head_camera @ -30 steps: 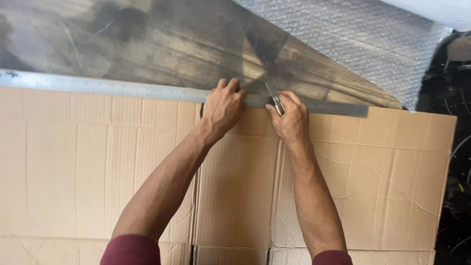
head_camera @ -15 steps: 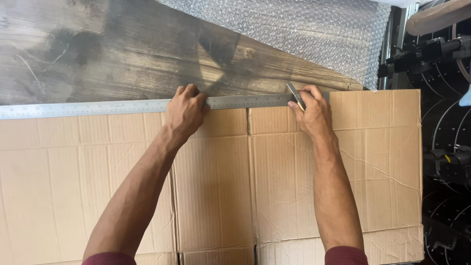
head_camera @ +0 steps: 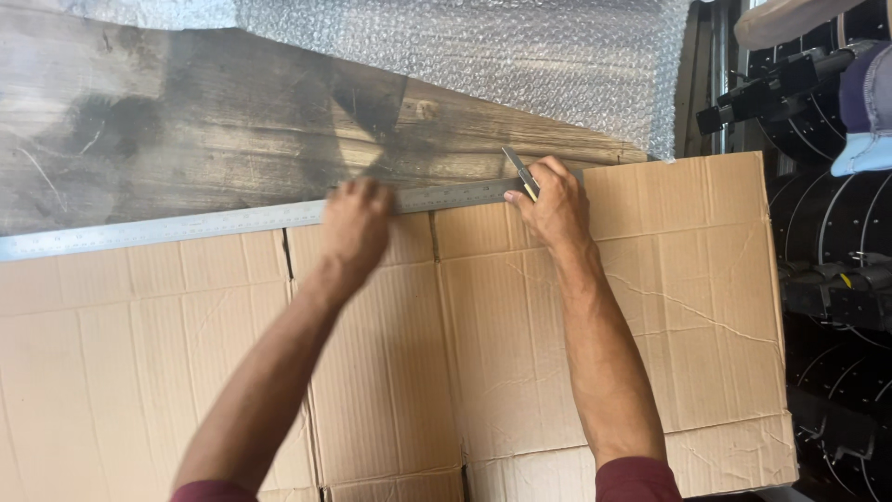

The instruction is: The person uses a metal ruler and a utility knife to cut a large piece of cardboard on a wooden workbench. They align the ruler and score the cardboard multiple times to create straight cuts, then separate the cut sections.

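Note:
A long metal ruler (head_camera: 167, 226) lies across the seam between a dark wood-grain sheet (head_camera: 186, 139) and flattened cardboard (head_camera: 520, 335). My left hand (head_camera: 355, 223) presses down on the ruler near its middle, slightly blurred. My right hand (head_camera: 556, 200) grips a utility knife (head_camera: 520, 173) with a yellow-trimmed blade, its tip set against the ruler's upper edge near the ruler's right end. Both forearms reach up from the bottom of the view, in maroon sleeves.
Bubble wrap (head_camera: 520, 65) covers the surface behind the wood-grain sheet. Dark wheels and metal parts (head_camera: 827, 279) stand along the right side, past the cardboard's right edge. A light cap and cloth (head_camera: 864, 112) sit at the upper right.
The view has shifted so the work sits further left in frame. My right hand with the knife has moved rightward along the ruler, away from my left hand, which stays pressing on the ruler.

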